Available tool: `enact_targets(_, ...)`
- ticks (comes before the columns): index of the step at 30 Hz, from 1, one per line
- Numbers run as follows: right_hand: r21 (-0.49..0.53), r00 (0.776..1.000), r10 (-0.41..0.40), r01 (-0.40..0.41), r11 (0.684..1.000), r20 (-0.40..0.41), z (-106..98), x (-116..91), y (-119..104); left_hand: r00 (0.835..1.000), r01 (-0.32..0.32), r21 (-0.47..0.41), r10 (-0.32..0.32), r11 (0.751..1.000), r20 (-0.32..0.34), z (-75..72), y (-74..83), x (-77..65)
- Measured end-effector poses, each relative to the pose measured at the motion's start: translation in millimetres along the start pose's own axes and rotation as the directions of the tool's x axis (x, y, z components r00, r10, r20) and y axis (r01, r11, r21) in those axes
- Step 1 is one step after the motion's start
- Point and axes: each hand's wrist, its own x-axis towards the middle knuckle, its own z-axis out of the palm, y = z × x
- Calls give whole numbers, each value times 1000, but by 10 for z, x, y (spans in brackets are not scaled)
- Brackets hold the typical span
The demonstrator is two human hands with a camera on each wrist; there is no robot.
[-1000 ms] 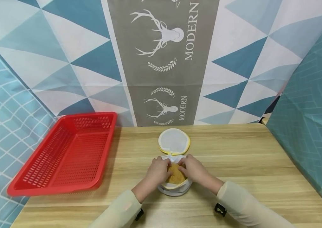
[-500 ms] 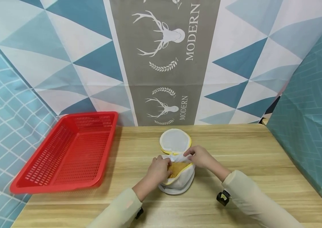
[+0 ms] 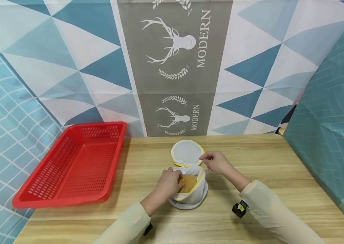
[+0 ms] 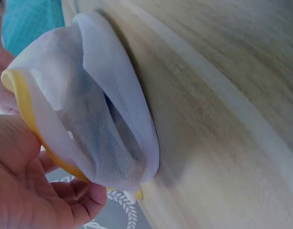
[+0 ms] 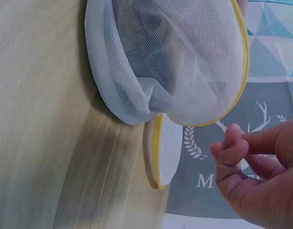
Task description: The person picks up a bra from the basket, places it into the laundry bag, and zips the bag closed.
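Note:
A round white mesh laundry bag [image 3: 197, 195] with yellow trim stands on the table, its round lid [image 3: 187, 151] folded back behind it. Inside lies a soft, tan-brown fabric thing [image 3: 191, 182], partly hidden by my fingers. My left hand [image 3: 168, 183] grips the bag's near left rim; the left wrist view shows its fingers curled at the yellow edge of the mesh wall [image 4: 96, 109]. Off the far right rim hovers my right hand [image 3: 217, 162], its fingers loosely bent and holding nothing. In the right wrist view a gap separates that hand [image 5: 260, 167] from the yellow rim.
A red perforated plastic basket [image 3: 89, 169] stands at the left of the wooden table [image 3: 251, 162]. Patterned cloth [image 3: 175, 67] hangs behind the table, with blue tiled-pattern cloths on both sides.
My right hand has come out of the bag, pulled at its far right rim and let go, moving right and away. The opening is wider. My left hand stays at the rim.

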Motion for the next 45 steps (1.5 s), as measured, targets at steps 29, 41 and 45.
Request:
enact_targets(29, -49, 996, 94, -94, 994, 1, 44, 123, 123, 999, 3, -123, 2, 992, 44, -284, -154, 113)
enact_targets(41, -47, 996, 88, -88, 995, -13, 35, 181, 197, 994, 73, -288, -46, 955, 101, -346, -265, 221)
enact_targets(45, -50, 996, 91, -92, 995, -26, 33, 212, 230, 992, 110, -354, -80, 929, 98, -366, -326, 277)
